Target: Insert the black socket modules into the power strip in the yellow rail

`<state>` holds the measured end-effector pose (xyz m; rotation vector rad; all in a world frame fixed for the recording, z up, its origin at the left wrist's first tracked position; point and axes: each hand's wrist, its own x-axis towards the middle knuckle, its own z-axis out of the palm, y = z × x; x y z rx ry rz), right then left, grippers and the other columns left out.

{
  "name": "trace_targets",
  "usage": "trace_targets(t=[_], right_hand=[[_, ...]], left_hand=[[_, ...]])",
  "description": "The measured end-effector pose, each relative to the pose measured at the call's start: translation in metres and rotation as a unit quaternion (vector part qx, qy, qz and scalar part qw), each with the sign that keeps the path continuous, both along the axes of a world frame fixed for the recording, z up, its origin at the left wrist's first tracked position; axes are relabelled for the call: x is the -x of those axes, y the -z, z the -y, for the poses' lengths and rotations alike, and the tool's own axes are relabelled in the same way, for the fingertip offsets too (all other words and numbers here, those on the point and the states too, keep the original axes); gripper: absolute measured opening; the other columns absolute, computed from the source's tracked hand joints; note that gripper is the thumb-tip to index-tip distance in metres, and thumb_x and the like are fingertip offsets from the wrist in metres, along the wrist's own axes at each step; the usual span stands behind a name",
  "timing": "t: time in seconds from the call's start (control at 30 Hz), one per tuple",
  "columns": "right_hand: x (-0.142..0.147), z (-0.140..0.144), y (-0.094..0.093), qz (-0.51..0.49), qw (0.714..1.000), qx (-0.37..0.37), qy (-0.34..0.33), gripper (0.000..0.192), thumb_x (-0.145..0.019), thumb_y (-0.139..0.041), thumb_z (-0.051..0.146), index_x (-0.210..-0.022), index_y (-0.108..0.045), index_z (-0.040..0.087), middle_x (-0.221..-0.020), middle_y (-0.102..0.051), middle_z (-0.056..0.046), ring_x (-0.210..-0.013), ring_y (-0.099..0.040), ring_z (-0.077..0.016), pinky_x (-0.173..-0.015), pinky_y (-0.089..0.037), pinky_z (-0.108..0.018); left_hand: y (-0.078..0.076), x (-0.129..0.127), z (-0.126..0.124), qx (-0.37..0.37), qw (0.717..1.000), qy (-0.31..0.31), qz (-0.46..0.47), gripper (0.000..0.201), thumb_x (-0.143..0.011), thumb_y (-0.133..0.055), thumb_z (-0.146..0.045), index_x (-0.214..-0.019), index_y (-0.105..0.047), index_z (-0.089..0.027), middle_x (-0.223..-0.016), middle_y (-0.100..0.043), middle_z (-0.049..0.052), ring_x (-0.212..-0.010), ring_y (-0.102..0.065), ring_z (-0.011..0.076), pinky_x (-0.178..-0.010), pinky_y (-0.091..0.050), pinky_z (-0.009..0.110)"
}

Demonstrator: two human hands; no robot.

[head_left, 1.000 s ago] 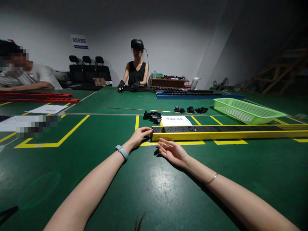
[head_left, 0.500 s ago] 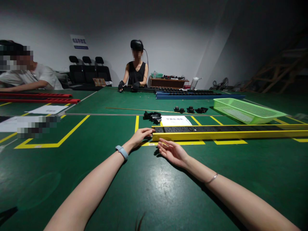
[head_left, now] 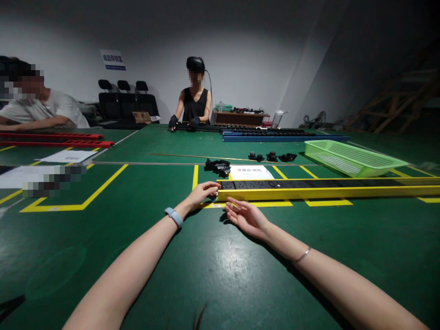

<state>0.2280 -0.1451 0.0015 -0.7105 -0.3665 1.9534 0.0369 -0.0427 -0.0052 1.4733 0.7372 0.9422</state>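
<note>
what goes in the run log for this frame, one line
left hand: fingertips on end of yellow rail | right hand: open, palm up, beside rail | green basket: behind

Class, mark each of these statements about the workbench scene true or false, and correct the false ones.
1. The left hand touches the near end of the yellow rail. True.
2. The right hand grips the rail. False: it lies open, palm up, on the green table just in front of the rail.
3. The green basket sits to the right, beyond the rail. True.
4. A sheet of white paper lies on top of the basket. False: it lies flat on the table behind the rail.
5. The left wrist wears a light blue band. True.
</note>
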Motion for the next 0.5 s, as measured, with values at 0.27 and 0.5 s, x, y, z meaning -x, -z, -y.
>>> trace_targets(t=[0.27, 0.5], right_hand=[[-0.0011, -0.0005, 0.0032, 0.004, 1.000, -0.011, -0.006, 0.027, -0.090, -0.049, 0.015, -0.115, -0.057, 0.012, -0.093, -0.069, -0.010, -0.092, -0.068, -0.0160, -0.082, -0.054, -0.028], [-0.0087, 0.0041, -0.0049, 0.247, 0.937, -0.239, 0.053, 0.020, -0.084, -0.059, 0.024, -0.103, -0.064, 0.021, -0.090, -0.068, -0.004, -0.088, -0.064, -0.0174, -0.090, -0.049, -0.037]], left_hand=[[0.0007, 0.0011, -0.0004, -0.028, 0.998, 0.027, -0.055, 0.038, -0.074, -0.068, -0.042, -0.105, -0.072, -0.020, -0.111, -0.067, 0.009, -0.096, -0.060, 0.0196, -0.085, -0.045, 0.031], [-0.0052, 0.0024, 0.0041, -0.020, 0.998, 0.038, -0.052, 0.040, -0.072, -0.071, -0.040, -0.106, -0.071, -0.020, -0.114, -0.067, 0.010, -0.105, -0.060, 0.0227, -0.096, -0.041, 0.036]])
